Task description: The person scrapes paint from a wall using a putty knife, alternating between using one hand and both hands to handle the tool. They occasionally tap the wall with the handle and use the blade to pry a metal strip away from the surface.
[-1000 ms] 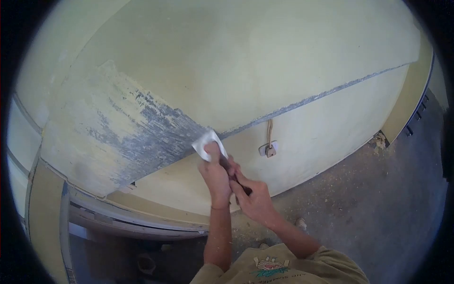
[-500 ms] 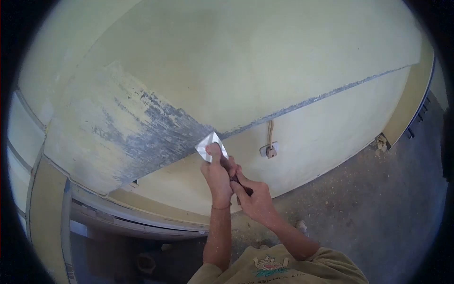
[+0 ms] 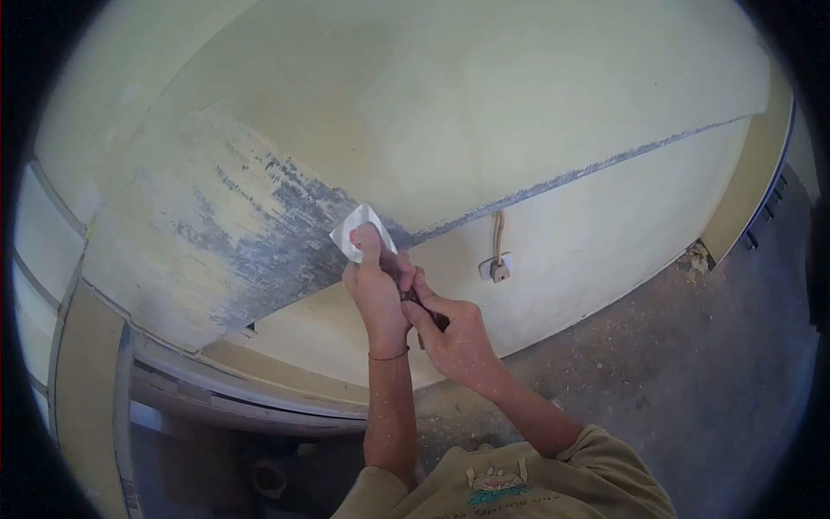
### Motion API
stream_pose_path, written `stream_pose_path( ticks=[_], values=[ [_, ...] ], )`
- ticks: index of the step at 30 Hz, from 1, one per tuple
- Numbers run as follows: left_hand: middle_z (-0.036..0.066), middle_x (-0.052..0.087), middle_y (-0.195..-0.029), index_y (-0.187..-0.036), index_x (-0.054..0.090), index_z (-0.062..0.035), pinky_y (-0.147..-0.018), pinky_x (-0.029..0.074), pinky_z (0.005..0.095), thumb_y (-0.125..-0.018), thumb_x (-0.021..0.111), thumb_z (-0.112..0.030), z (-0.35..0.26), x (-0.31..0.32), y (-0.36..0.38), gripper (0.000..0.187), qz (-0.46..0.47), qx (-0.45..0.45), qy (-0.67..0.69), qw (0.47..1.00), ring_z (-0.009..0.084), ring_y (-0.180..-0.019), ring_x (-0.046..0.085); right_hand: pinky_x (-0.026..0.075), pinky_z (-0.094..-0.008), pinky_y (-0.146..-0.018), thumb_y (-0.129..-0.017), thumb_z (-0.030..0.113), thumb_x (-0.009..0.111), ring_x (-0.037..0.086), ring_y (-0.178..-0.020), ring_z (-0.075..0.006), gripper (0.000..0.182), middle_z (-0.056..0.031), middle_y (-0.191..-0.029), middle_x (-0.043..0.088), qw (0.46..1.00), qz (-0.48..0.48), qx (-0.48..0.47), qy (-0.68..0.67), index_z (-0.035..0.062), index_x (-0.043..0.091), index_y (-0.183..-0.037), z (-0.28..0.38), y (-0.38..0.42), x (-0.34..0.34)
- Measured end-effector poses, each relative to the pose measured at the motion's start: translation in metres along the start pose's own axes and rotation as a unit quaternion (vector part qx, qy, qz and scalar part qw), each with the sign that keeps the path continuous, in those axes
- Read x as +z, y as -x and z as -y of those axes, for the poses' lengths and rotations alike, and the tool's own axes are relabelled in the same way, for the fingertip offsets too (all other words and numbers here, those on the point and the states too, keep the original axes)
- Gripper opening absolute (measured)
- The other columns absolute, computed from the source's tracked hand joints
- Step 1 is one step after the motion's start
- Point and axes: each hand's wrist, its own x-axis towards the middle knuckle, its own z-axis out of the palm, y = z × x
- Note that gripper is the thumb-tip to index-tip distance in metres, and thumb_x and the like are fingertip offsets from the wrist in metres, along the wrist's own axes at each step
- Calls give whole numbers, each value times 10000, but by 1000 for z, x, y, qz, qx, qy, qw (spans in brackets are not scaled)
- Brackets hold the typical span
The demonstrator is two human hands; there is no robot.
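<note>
Both my hands are on one scraper [image 3: 364,214], which has a wide shiny metal blade and a dark reddish handle. My left hand [image 3: 378,303] is closed round it near the blade, with a finger or thumb laid along the metal. Lower down, my right hand [image 3: 460,339] wraps the handle's end. The blade lies against the wall [image 3: 415,130], at the right side of a rough grey patch [image 3: 290,229] where the pale yellow coating is gone. From beside the blade, a narrow grey strip [image 3: 553,182] runs off to the right along the coating's lower edge.
An outlet with a plug and cord [image 3: 499,270] is on the white lower wall, right of my hands. Pale flakes are scattered over the concrete floor [image 3: 622,381]. A door or window frame [image 3: 86,372] stands at left, and a ledge [image 3: 251,394] runs below the patch.
My hands and the scraper have moved up and left across the wall, onto the grey patch. Both hands keep their hold, and the view has shifted slightly.
</note>
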Motion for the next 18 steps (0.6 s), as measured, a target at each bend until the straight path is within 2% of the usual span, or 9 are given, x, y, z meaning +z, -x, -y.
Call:
stream_pose_path(
  ticks=[2, 4, 6, 8, 11, 14, 16, 18],
  values=[
    [52, 490, -550, -690, 462, -74, -448, 425, 293, -945, 564, -467, 7, -1, 9, 480, -9, -7, -3, 1000, 128, -409, 393, 408, -237, -481, -952, 106, 563, 480, -546, -40, 384, -11, -625, 539, 1000, 9, 5, -7, -48, 527, -1302, -2, 5, -4],
    [53, 488, -545, -674, 466, -68, -443, 422, 294, -944, 565, -462, 30, -12, 8, 487, -32, -66, -47, 996, 130, -406, 396, 404, -233, -478, -954, 111, 560, 469, -542, -40, 404, -6, -623, 532, 999, -12, 28, 8, -48, 506, -1322, -14, 20, -4],
    [54, 484, -535, -648, 464, -69, -441, 422, 299, -950, 562, -439, 18, -5, 13, 487, -22, -65, -33, 997, 133, -403, 396, 403, -234, -477, -955, 111, 559, 469, -538, -41, 410, -10, -618, 534, 999, -13, 31, 5, -47, 499, -1329, -12, 16, 0],
    [54, 483, -534, -651, 467, -72, -439, 422, 305, -955, 555, -422, 1, -2, 5, 472, 2, -23, -53, 998, 135, -399, 394, 402, -234, -475, -955, 111, 557, 470, -534, -42, 417, -14, -613, 537, 999, -16, 42, 1, -45, 491, -1336, -7, 13, 5],
    [62, 499, -555, -685, 477, -65, -439, 424, 308, -955, 554, -424, 1, -3, 7, 455, 17, -44, -17, 999, 134, -403, 399, 402, -233, -477, -958, 108, 550, 468, -530, -42, 423, -17, -605, 537, 999, 7, 51, -11, -45, 479, -1345, 4, 14, 2],
    [62, 501, -562, -692, 479, -67, -448, 433, 307, -953, 551, -442, 19, -8, 9, 462, 41, -50, -2, 998, 133, -416, 405, 398, -234, -473, -962, 114, 549, 465, -527, -42, 387, -13, -596, 527, 999, -24, 11, 29, -42, 516, -1314, 1, 16, -4],
    [46, 474, -548, -694, 469, -74, -461, 434, 303, -948, 552, -456, 21, -1, 12, 467, -21, -71, -24, 997, 129, -425, 390, 393, -236, -470, -961, 111, 548, 463, -526, -43, 361, -10, -589, 521, 999, -17, 14, 40, -33, 541, -1292, -6, 16, -5],
    [44, 462, -544, -705, 472, -67, -452, 425, 302, -948, 560, -435, 0, 1, 2, 450, -20, -61, -62, 996, 130, -425, 383, 390, -237, -468, -960, 112, 550, 461, -524, -43, 363, -9, -586, 521, 999, 0, -10, 33, -30, 540, -1294, 13, -2, -4]
  ],
)
